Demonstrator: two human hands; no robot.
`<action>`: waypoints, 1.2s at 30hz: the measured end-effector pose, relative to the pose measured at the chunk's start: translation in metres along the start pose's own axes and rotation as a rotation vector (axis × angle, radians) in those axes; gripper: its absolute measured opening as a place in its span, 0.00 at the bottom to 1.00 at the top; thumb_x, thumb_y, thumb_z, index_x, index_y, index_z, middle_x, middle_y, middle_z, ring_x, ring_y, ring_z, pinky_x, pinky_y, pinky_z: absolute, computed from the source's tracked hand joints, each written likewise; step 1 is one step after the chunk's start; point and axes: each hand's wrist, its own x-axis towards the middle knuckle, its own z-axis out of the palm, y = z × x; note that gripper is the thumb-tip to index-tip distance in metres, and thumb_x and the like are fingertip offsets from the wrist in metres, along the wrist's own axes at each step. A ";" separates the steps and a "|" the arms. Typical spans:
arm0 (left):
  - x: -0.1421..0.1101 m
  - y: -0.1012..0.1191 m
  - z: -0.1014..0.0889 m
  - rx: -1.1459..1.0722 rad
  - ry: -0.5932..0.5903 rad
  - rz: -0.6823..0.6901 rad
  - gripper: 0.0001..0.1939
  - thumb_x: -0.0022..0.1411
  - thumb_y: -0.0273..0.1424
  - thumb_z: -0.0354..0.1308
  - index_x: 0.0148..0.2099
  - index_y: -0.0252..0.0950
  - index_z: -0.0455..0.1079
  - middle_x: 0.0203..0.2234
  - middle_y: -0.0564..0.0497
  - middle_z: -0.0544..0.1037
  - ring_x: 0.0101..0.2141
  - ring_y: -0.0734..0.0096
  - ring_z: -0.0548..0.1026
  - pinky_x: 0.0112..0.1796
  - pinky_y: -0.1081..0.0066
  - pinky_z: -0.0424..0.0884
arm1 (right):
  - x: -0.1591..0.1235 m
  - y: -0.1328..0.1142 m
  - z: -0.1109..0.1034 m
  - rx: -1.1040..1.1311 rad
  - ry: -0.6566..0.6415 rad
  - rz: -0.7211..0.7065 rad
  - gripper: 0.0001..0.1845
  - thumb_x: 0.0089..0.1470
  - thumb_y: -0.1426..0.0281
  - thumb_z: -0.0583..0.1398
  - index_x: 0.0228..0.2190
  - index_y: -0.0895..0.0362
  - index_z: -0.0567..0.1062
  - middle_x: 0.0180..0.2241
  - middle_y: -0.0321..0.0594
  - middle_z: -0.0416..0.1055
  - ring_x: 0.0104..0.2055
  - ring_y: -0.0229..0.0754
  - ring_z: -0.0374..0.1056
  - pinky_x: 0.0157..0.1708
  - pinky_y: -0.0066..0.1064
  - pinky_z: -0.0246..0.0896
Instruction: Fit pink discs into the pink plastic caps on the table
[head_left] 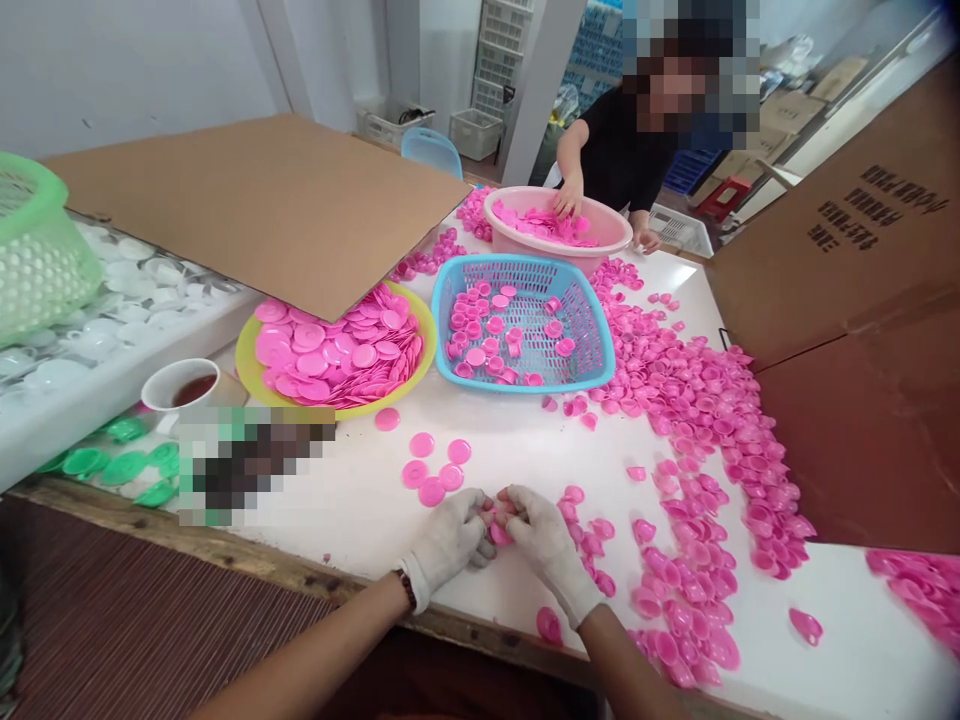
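My left hand [454, 538] and my right hand [546, 545], both in whitish work gloves, meet near the table's front edge. Between their fingertips they pinch a small pink plastic piece [500, 534], mostly covered by the fingers; it may be a toy cup. Several flat pink discs, like toy saucers [431, 491], lie just beyond my left hand. Close to my right hand are loose pink toy cups [597, 545], some tipped over. A blue basket [525, 385] farther back holds pink cups, some with discs on them. Left of it, a yellow bowl [247, 360] is heaped with pink discs.
A co-worker's hand [568, 198] reaches into a pink basin [619, 235] across the table. Cardboard [285, 200] overhangs the yellow bowl. A paper cup [161, 385] of dark liquid stands left, near green pieces [124, 467]. Piled pink cups [712, 400] and a carton [862, 400] occupy the right.
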 end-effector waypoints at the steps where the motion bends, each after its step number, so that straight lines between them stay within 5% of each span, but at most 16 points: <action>1: 0.001 0.001 -0.001 -0.049 -0.030 -0.007 0.07 0.58 0.33 0.50 0.34 0.37 0.55 0.13 0.64 0.57 0.11 0.85 0.54 0.15 0.81 0.49 | -0.001 -0.002 -0.002 -0.013 -0.010 0.000 0.07 0.44 0.73 0.55 0.29 0.55 0.70 0.29 0.36 0.70 0.33 0.40 0.67 0.34 0.31 0.61; 5: 0.001 0.001 -0.003 -0.108 -0.069 -0.020 0.12 0.58 0.38 0.52 0.32 0.38 0.53 0.14 0.65 0.54 0.12 0.87 0.52 0.16 0.81 0.47 | -0.001 -0.012 -0.010 -0.044 -0.040 0.030 0.02 0.44 0.71 0.55 0.22 0.55 0.67 0.21 0.32 0.65 0.25 0.37 0.62 0.25 0.28 0.55; 15: 0.003 -0.002 -0.003 -0.015 -0.051 0.056 0.22 0.51 0.50 0.56 0.31 0.37 0.55 0.16 0.57 0.67 0.12 0.84 0.59 0.15 0.79 0.52 | 0.001 -0.008 0.005 0.209 -0.143 0.247 0.04 0.47 0.67 0.55 0.28 0.54 0.63 0.18 0.29 0.67 0.15 0.32 0.62 0.11 0.21 0.54; 22: 0.008 -0.002 -0.004 0.068 0.020 0.003 0.17 0.53 0.44 0.55 0.30 0.37 0.57 0.14 0.56 0.68 0.14 0.78 0.66 0.16 0.77 0.60 | 0.004 -0.017 0.001 0.257 -0.257 0.415 0.06 0.51 0.65 0.54 0.31 0.53 0.61 0.12 0.27 0.65 0.12 0.35 0.63 0.10 0.22 0.57; 30: 0.010 0.000 -0.006 0.119 0.020 -0.027 0.16 0.56 0.43 0.55 0.33 0.38 0.54 0.14 0.58 0.69 0.13 0.79 0.65 0.16 0.79 0.58 | 0.005 -0.017 -0.010 0.336 -0.371 0.384 0.06 0.53 0.65 0.53 0.33 0.53 0.60 0.17 0.31 0.70 0.16 0.36 0.67 0.15 0.23 0.60; 36: 0.008 0.005 -0.003 0.188 0.036 0.020 0.12 0.59 0.41 0.50 0.32 0.39 0.53 0.12 0.59 0.66 0.12 0.79 0.62 0.14 0.79 0.55 | 0.007 -0.025 -0.009 0.223 -0.342 0.422 0.02 0.53 0.69 0.52 0.31 0.52 0.60 0.13 0.29 0.67 0.14 0.37 0.65 0.13 0.22 0.56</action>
